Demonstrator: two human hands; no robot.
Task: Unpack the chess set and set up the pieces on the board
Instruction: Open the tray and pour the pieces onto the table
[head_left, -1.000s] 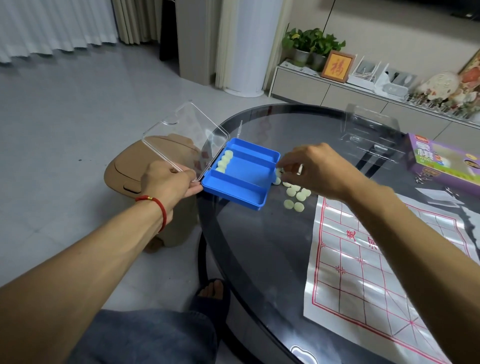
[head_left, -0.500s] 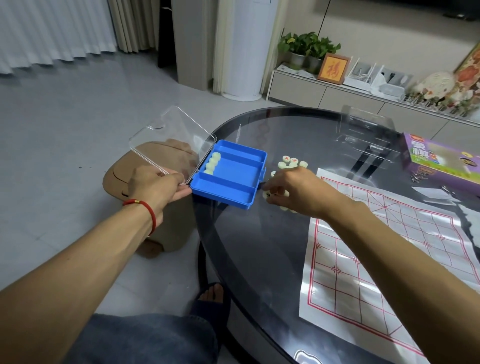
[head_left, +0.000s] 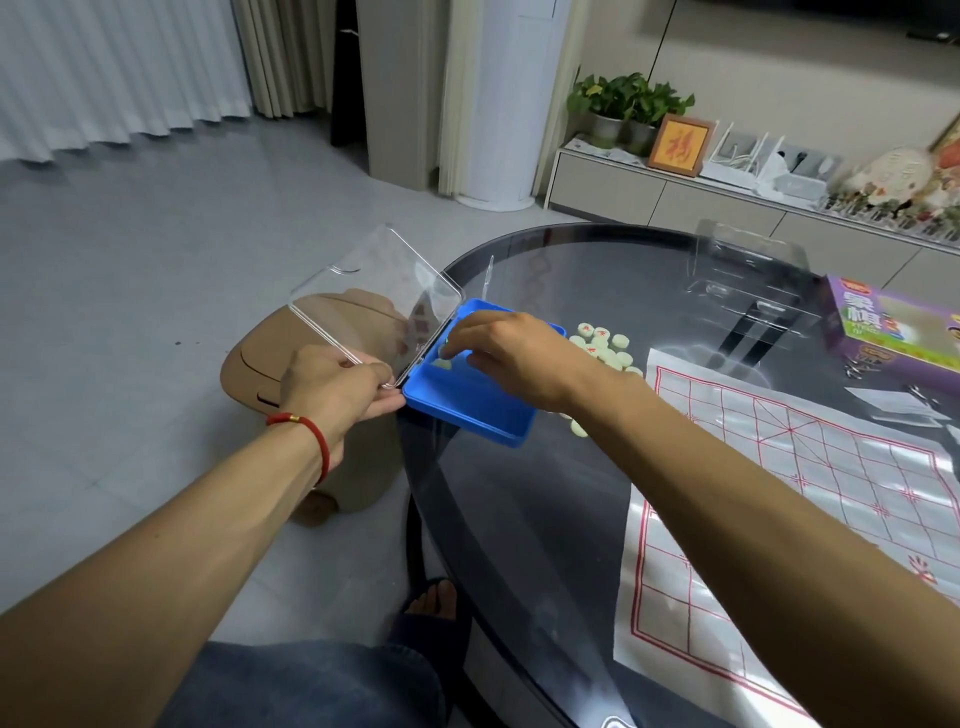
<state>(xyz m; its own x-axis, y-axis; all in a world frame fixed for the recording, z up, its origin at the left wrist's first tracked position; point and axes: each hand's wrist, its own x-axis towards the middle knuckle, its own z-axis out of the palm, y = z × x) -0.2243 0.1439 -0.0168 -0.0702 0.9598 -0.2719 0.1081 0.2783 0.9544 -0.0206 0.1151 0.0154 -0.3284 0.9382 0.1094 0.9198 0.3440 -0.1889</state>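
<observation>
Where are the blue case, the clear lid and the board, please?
blue case (head_left: 470, 415): head view, near wall.
clear lid (head_left: 374, 291): head view, middle of the panel.
board (head_left: 810, 467): head view, bare squares.

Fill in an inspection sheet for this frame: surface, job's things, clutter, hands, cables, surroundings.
Surface: dark glass table, round-edged.
Job's things: blue tray at the table edge, clear lid open; pale pieces loose on the glass; board sheet spread flat, no pieces on it.
Clutter: purple box, clear plastic insert.
Hands: left hand pinches the tray's corner; right hand reaches into the tray, grip hidden.
Cables: one dark cable down the wall.
Surroundings: tan stool, plants, framed picture.
</observation>
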